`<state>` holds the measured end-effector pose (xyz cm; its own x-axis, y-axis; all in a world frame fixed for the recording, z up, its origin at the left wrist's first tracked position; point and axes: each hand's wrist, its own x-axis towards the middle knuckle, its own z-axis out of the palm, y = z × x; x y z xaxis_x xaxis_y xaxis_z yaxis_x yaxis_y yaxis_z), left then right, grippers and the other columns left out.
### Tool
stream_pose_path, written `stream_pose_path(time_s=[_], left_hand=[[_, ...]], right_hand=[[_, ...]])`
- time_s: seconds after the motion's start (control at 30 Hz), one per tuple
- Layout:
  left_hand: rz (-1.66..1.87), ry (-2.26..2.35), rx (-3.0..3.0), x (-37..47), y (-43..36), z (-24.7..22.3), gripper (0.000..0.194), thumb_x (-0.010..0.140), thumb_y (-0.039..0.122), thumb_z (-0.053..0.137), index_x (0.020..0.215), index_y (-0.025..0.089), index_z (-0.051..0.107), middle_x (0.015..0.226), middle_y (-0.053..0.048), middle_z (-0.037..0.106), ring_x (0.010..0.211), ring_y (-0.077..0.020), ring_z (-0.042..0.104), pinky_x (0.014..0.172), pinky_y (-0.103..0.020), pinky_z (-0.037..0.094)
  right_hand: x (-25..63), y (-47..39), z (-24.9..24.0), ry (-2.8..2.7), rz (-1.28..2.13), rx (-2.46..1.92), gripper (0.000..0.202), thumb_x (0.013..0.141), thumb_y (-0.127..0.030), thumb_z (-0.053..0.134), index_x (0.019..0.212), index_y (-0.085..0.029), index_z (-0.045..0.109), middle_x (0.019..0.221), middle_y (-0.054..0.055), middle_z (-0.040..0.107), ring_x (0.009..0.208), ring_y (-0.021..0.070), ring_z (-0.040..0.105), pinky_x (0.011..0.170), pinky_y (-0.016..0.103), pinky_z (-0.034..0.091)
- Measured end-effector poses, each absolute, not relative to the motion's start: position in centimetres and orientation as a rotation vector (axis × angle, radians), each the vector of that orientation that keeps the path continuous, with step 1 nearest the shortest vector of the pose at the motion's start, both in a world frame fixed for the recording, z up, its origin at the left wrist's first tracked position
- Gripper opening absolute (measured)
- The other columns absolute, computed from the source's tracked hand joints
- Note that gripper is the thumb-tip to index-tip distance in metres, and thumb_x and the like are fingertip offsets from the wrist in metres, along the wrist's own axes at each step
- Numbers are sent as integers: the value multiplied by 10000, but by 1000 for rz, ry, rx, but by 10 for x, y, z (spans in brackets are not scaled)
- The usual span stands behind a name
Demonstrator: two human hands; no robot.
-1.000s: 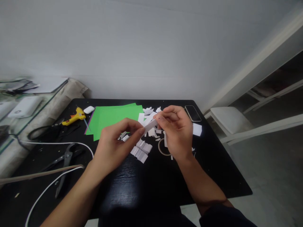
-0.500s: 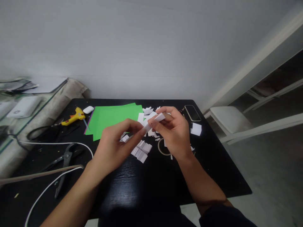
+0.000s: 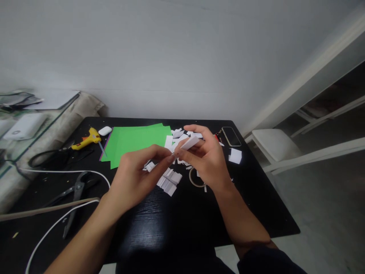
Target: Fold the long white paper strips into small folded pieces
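Between my two hands, above the middle of the black table, is a narrow folded strip of white paper. My left hand pinches its near left end between thumb and forefinger. Thumb and fingers of my right hand close on the strip just beside that, and its far end sticks up past them. Below the hands lie several folded white paper pieces. More white paper scraps are heaped behind, partly hidden by my fingers. A roll of tape lies under my right hand.
Green sheets lie at the back left, beside a yellow glue gun and a white case. Pliers and white cables lie left. A phone and a white paper square are at right, near a white stool.
My right hand's thumb and fingers have slid down the strip toward my left fingertips, and the right forefinger has lifted away. The view has shifted slightly.
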<state>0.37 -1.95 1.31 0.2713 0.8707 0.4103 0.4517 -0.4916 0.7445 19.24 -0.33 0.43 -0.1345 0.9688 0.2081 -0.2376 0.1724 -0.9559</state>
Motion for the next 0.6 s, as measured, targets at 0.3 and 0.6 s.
stream_pose_path(time_s=[0.3,0.6], left_hand=[[1094,1170,2108,1,-17,13,112,983,275,653,929,214,730,769,21,733,643,-105,633,578,-204,484],[1026,1232,2118,1,-20,18,153,999,278,631,904,203,724,680,47,676,584,-78,566,496,-180,404]], right_hand=[[188,-3,3,-1180,1203,-849,572,721,-371,939,1152,-257,580,821,-27,747,706,167,723,731,355,638],[187,-5,3,-1161,1189,-829,551,740,-330,927,1158,-268,573,823,-26,762,733,179,744,752,360,642]])
